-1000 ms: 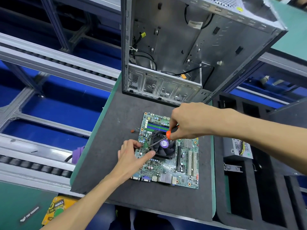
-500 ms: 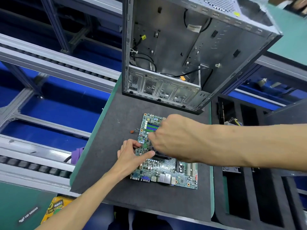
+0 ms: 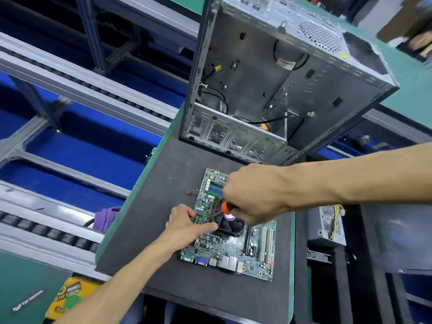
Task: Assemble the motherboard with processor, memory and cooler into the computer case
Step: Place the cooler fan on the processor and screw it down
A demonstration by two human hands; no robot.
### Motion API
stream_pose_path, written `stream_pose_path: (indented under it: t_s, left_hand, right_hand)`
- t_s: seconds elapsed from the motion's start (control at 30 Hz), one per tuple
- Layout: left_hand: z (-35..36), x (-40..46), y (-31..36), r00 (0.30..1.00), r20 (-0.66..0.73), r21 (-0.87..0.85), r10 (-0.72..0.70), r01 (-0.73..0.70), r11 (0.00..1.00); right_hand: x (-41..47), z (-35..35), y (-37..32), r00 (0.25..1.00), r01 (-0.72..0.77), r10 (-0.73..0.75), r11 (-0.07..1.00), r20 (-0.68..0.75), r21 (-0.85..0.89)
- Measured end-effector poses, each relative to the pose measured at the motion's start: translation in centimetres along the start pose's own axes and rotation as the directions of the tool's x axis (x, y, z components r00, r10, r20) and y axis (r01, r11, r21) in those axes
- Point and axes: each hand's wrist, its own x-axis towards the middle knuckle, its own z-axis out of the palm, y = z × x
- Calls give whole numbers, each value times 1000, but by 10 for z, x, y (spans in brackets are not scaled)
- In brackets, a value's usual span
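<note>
A green motherboard lies flat on the dark mat. A black fan cooler sits on its middle, partly hidden by my hands. My right hand grips a screwdriver with an orange handle; its shaft slants down toward the cooler's left corner. My left hand rests on the board's left side, thumb against the cooler's edge and fingers curled at the board's edge. The open metal computer case stands behind the board, its inside facing me, with loose cables in it.
A grey power supply with yellow wires sits in a black foam tray at the right. Conveyor rails run along the left. A purple cloth lies off the mat's left edge. A yellow-green packet is at the bottom left.
My right hand swung left over the cooler, hiding the screwdriver, then drew back a little so the orange handle shows again. My left hand stayed on the board.
</note>
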Motion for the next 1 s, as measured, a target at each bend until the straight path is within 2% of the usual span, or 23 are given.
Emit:
stream_pose_path:
  t_s: [0.03,0.07,0.1,0.13,0.17,0.2,0.23,0.3,0.4,0.5,0.57,0.63,0.7,0.77,0.83,0.9,0.97,1.0]
  left_hand:
    - [-1,0,0,1000,6,-2,3,-3,1000]
    - [-1,0,0,1000,13,5,8,-8,1000]
    - [-2,0,0,1000,18,14,15,-16,1000]
    - [-2,-1,0,1000,19,18,19,-20,1000]
    - [-2,-1,0,1000,17,19,21,-21,1000]
    - [-2,0,0,1000,13,23,23,-24,999]
    - [-2,0,-1,1000,10,28,28,-28,999]
    - [-3,-1,0,999,5,19,33,-33,999]
    - [-3,-2,5,1000,-9,49,-3,3,999]
    - [-7,-3,12,999,-41,187,-34,41,981]
    - [-13,-2,17,997,-9,246,-82,81,966]
    - [-16,-4,21,991,32,279,-127,113,954]
    - [-17,-4,24,991,44,288,-129,111,951]
    - [-16,-1,22,987,74,203,-145,127,971]
    - [-15,1,19,983,92,137,-161,148,979]
    - [-16,3,19,983,83,103,-164,156,982]
    - [-15,5,18,983,79,88,-166,159,983]
    - [-14,6,17,983,73,83,-167,161,984]
  right_hand:
    - [-1,-2,1,986,-150,127,958,109,244]
    - [-1,1,5,942,-327,234,798,241,505]
    - [1,0,9,878,-473,265,603,398,643]
    - [6,2,14,826,-563,244,417,509,713]
    - [10,1,16,789,-614,223,300,572,730]
    - [14,1,18,769,-639,199,248,607,728]
    - [15,-1,18,752,-658,174,243,635,712]
    - [19,-3,20,754,-653,183,311,631,690]
    - [17,-3,19,799,-590,211,458,564,665]
    - [11,-2,15,860,-496,256,626,442,602]
    - [3,1,12,923,-362,254,829,288,426]
    - [-7,7,8,984,-172,167,981,63,89]
    - [-17,14,5,998,-29,21,989,-59,-145]
    - [-22,24,0,992,84,-102,975,-77,-208]
    - [-25,35,-4,994,30,-39,995,-100,-96]
    - [-25,41,-4,988,-118,131,983,-85,140]
    - [-19,41,-4,962,-257,271,905,4,338]
    - [-15,39,-2,940,-335,327,834,97,439]
